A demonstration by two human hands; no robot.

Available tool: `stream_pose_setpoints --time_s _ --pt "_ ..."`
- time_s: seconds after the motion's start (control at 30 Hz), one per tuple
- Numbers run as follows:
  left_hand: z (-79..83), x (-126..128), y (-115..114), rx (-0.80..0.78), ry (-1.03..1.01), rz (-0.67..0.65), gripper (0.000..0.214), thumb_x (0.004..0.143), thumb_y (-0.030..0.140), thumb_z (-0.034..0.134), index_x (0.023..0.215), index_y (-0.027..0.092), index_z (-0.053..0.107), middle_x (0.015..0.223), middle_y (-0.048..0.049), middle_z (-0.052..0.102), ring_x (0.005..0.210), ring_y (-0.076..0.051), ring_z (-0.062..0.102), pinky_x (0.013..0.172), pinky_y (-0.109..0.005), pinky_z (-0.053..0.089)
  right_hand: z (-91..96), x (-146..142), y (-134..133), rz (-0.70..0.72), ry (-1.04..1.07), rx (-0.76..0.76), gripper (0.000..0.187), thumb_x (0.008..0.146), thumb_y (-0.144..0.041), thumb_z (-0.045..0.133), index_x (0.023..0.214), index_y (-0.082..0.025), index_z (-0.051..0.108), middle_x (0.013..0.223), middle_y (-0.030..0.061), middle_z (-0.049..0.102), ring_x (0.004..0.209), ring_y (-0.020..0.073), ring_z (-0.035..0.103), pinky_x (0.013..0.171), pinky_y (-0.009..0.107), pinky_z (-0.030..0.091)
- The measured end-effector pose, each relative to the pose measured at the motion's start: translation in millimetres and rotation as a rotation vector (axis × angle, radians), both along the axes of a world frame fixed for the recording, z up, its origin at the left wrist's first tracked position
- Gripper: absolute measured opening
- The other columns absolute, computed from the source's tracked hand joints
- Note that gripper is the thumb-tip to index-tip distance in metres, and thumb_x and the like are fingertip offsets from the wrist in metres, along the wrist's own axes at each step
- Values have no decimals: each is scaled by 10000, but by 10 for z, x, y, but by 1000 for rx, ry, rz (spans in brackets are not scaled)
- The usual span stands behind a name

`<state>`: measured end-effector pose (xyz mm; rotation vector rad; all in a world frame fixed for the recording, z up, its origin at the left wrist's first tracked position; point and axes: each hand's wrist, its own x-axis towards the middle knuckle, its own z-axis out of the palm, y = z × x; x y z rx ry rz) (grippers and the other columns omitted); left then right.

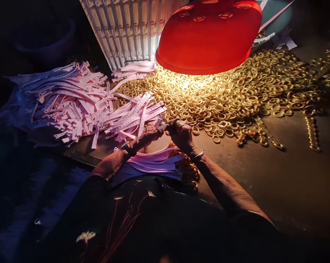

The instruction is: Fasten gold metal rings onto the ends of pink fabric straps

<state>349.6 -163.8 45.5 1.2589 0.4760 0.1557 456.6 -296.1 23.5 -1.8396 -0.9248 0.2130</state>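
Under the lamp light, my left hand (149, 134) and my right hand (182, 137) meet at the fingertips, their fingers pinched closed. Greyish coverings wrap some fingertips. Whatever lies between them is too small and shadowed to make out. Just left of my left hand lies a pile of pink straps (134, 115) with small holed ends. A large heap of gold rings (208, 106) spreads beyond my right hand. Below my forearms, close to my body, rests a bundle of pink straps (154, 162) with gold rings (191, 170) gathered at its right end.
A red lamp shade (208, 40) hangs low over the rings. Behind it stands a ribbed, light-coloured panel (126, 29). A larger pile of pink straps (77, 98) covers the left of the table (263, 164). A greenish basin (280, 16) sits at the back right.
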Motion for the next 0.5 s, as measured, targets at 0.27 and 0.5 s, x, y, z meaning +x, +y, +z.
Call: stream_pose_setpoints --time_s 0.27,0.5 --pt "15 132 66 -238 156 93 333 732 332 903 832 160 636 584 7 615 418 -49 349 445 -228 221 105 235 220 8 333 240 416 843 -664 664 858 -255 591 838 67 654 812 226 601 818 400 536" --pt "-93 243 -13 -440 80 252 442 938 593 683 1016 158 715 659 -20 666 452 -84 440 502 -233 353 148 386 129 125 697 327 495 798 -669 765 1007 -256 591 800 1 610 617 127 552 538 266 486"
